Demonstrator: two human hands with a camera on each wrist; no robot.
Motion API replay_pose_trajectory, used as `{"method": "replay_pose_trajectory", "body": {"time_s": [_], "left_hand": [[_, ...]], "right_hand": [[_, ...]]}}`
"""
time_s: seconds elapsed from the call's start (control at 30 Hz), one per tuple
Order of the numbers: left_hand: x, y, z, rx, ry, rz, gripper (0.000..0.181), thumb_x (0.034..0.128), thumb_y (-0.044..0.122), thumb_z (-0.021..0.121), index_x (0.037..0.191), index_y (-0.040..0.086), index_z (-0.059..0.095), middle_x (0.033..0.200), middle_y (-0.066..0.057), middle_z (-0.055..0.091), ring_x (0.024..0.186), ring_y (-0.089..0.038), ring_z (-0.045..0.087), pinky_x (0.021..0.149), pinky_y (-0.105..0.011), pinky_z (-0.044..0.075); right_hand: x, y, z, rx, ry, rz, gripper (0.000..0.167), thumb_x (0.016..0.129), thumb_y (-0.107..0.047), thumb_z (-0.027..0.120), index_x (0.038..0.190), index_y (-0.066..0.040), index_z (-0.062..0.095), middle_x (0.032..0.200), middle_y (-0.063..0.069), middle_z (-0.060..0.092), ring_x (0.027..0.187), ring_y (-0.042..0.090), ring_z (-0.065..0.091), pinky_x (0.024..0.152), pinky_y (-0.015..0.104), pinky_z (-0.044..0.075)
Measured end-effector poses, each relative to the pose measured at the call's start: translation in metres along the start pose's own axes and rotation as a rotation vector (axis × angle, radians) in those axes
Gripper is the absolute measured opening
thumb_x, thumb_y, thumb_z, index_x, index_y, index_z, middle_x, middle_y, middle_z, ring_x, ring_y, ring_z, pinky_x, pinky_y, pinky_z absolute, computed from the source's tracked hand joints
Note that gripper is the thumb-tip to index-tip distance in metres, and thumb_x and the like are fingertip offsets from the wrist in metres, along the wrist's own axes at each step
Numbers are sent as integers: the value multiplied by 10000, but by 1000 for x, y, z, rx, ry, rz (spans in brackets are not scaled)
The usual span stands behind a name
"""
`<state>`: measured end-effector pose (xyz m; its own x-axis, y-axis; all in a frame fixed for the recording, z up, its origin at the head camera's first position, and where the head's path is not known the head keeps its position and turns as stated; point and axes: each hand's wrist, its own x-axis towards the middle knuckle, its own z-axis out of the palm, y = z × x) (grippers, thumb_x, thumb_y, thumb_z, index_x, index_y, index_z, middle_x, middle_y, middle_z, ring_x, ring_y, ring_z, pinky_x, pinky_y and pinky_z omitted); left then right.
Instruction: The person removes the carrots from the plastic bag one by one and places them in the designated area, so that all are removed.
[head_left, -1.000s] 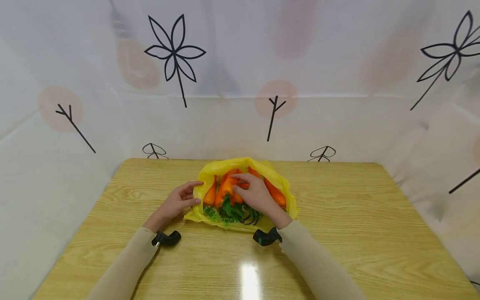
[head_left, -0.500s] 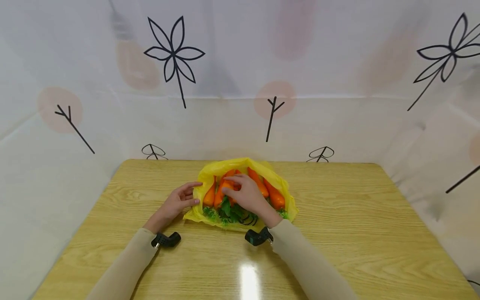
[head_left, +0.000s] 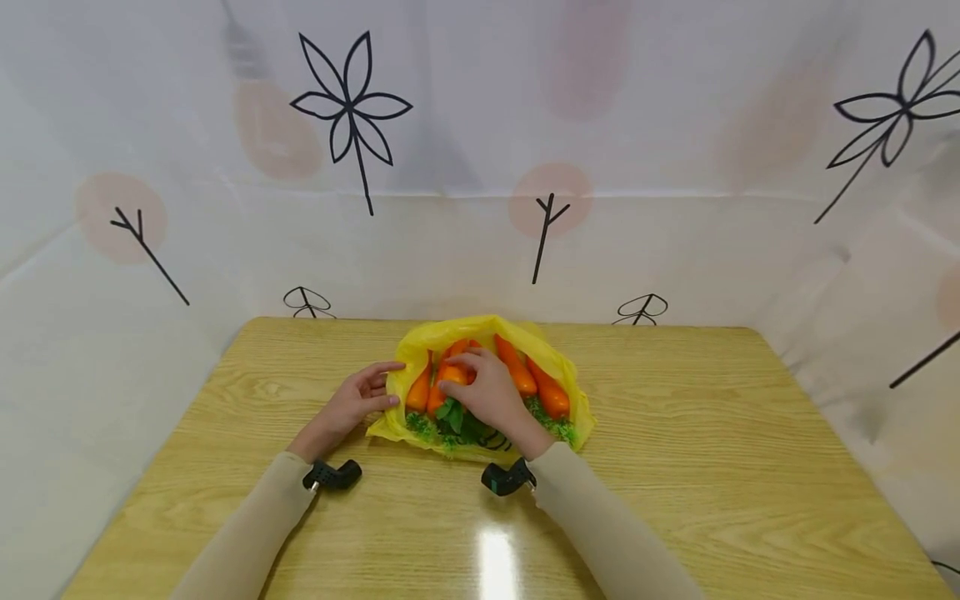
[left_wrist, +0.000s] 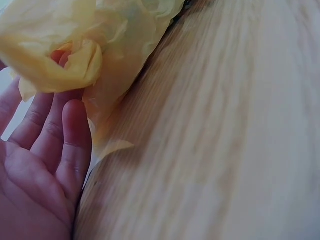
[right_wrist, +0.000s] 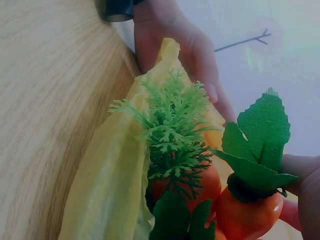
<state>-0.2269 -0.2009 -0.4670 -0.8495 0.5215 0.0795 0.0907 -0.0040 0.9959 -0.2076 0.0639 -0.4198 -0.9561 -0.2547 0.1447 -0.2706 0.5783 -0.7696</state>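
A yellow plastic bag (head_left: 442, 333) lies with its mouth toward me, and several orange carrots (head_left: 551, 392) with green tops show inside it. My left hand (head_left: 358, 400) is at the bag's left rim, fingers loosely extended and touching the plastic; in the left wrist view some fingertips are hidden behind the bag. Inside the mouth, my right hand (head_left: 491, 392) holds a carrot (right_wrist: 247, 215) with broad green leaves between thumb and fingers. Another carrot with feathery greens (right_wrist: 172, 125) lies beside it. The right hand covers part of the bag's contents.
The bag lies near the far edge of a wooden table (head_left: 712, 467). A white cloth (head_left: 450, 250) with drawn flowers and twigs stands behind and at both sides. Each wrist carries a black camera (head_left: 332, 476).
My right hand has moved left and slightly down within the bag's mouth, closing on a leafy carrot and uncovering carrots on the right. The left hand has stayed at the rim.
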Motion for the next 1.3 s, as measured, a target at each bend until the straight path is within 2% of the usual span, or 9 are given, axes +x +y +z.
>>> {"method": "replay_pose_trajectory", "body": {"time_s": [0.17,0.33,0.53,0.8,0.93,1.0,1.3], "left_hand": [[0,1,1,-4,3,-8,582,966,29,643,1491,9,395,1258,-149,582,905,-153,638,675,-244,515],[0,0,0,-3,9,-5,578,965,12,636,1489,-1,392,1155,-118,593,724,-117,520,570,-220,425],[-2,-1,-1,-6,9,-18,584,965,13,637,1494,9,390,1191,-113,596,748,-113,545,581,-220,441],[-3,-1,-2,-45,11,-24,594,963,18,644,1497,15,384,1081,-83,583,625,-130,379,526,-222,362],[-3,-3,-2,-62,16,-9,585,961,-2,637,1491,10,389,955,-48,520,612,-154,320,528,-237,342],[-3,-3,-2,-69,20,3,580,957,-20,632,1484,-2,390,875,-29,444,607,-149,297,529,-252,321],[-3,-3,2,-62,33,11,566,953,-32,630,1470,-13,401,848,-49,346,627,-92,316,558,-288,297]], "right_hand": [[0,-1,0,9,25,-8,396,889,-281,773,1228,-94,691,1442,202,478,1332,391,437,1017,538,422],[0,-2,2,-12,32,-41,385,901,-276,748,1240,-100,694,1435,190,479,1309,390,454,1006,546,425],[0,-2,5,-21,33,-59,356,906,-250,722,1231,-106,712,1434,188,475,1319,380,446,1017,539,421],[1,-1,6,-34,38,-48,376,878,-252,758,1220,-106,705,1444,197,466,1332,387,432,1017,538,423],[0,0,4,-2,47,-54,358,867,-232,755,1195,-94,711,1444,211,467,1368,380,394,1028,540,413],[-1,1,2,26,48,-50,353,867,-220,752,1193,-89,711,1448,215,465,1380,377,381,1030,543,410],[-11,5,-9,141,33,-24,366,884,-213,772,1232,-132,693,1425,110,501,1250,319,522,973,494,466]]}}
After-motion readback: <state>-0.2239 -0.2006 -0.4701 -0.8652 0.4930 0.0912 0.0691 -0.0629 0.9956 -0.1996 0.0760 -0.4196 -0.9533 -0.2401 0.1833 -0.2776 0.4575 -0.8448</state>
